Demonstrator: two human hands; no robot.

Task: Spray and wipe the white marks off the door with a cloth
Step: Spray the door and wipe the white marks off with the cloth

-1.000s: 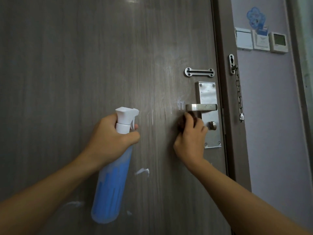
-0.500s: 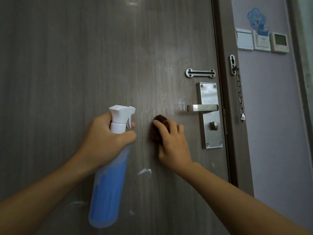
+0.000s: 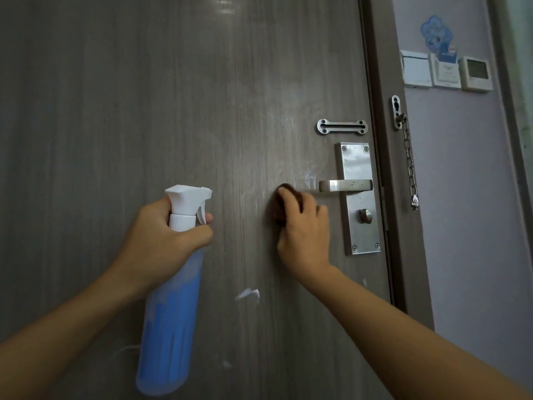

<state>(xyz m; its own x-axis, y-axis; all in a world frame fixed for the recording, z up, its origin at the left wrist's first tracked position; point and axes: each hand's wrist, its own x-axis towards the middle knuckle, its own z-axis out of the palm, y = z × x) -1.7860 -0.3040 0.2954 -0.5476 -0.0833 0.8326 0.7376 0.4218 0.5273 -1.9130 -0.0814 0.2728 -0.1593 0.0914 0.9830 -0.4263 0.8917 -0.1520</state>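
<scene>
A: From the head view, what is each hand doing?

B: The left hand is wrapped round the neck of the spray bottle, its grip clamped there with a fingertip in front of the white trigger. The bottle hangs upright with blue liquid inside, held near the door but I cannot tell whether it touches.

A: And the other hand?

B: The right hand presses a dark brown cloth flat on the door, fingers curled over it, so that grip is clamped on the cloth. The cloth sits just left of the lever handle, near the door's right edge.

A: Where are the marks?

B: One white mark lies just above and right of the cloth, beside the handle's tip. A second white smear sits lower, between the two forearms. A small fleck lies lower still.

A: Anything else?

B: A metal lock plate behind the handle, a chain slot above it, a door chain hanging on the frame, and wall switches on the purple wall.
</scene>
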